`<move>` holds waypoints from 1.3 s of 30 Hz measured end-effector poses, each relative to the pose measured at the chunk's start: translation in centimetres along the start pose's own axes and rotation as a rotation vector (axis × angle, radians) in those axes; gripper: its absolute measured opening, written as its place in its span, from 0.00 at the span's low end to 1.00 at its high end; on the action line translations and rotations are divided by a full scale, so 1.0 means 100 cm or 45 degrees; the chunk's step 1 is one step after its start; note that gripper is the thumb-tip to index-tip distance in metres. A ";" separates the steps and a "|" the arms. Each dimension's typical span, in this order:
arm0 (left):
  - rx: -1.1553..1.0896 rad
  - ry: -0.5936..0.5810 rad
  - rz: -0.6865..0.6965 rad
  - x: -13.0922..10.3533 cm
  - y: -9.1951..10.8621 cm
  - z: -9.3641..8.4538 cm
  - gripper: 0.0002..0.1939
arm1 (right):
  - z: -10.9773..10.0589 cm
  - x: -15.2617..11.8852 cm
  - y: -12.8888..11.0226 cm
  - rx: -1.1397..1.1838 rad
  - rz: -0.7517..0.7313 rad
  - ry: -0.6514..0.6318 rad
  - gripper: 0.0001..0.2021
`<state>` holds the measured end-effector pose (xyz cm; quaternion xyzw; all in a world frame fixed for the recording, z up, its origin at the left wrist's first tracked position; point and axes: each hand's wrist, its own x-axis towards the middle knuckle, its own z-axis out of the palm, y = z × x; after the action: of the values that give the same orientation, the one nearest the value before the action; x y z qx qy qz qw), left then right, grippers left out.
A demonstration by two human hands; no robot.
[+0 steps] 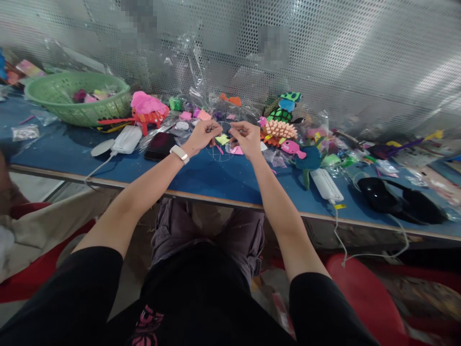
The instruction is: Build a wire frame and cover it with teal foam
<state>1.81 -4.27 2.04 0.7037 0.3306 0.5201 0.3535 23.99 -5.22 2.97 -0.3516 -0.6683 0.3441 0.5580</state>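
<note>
Both hands meet above the blue tabletop, fingertips a short gap apart. My left hand (205, 133), below a pale wristband (179, 154), is closed in a pinch. My right hand (248, 137) pinches too, facing it. What lies between the fingertips is too small and blurred to name. A faint round outline with thin crossing lines (220, 156) shows between and below the hands; I cannot tell which fingers touch it. A yellow-green piece (222, 139) appears just under the left fingertips. Pink pieces (236, 150) are close to the right hand.
A green basket (77, 113) with small coloured pieces stands left. Near it are a pink-and-red foam animal (149, 110), a white power bank (127, 139) and a dark phone (160, 146). Foam animals, another power bank (327, 185) and a black headset (396, 199) lie right. A perforated metal panel (223, 53) rises behind.
</note>
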 end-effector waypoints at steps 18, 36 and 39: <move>-0.188 -0.052 -0.160 -0.003 0.000 0.004 0.15 | -0.005 0.013 0.022 -0.070 0.000 0.190 0.40; -0.062 -0.047 -0.048 -0.007 0.007 0.009 0.42 | 0.004 0.007 0.007 0.089 0.190 0.200 0.38; -0.083 -0.022 -0.058 -0.007 0.008 0.010 0.45 | 0.008 0.007 0.007 0.095 0.200 0.226 0.37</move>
<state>2.73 -5.37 2.13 0.6885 0.3263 0.5165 0.3908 23.17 -4.34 2.60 -0.4110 -0.5734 0.3787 0.5990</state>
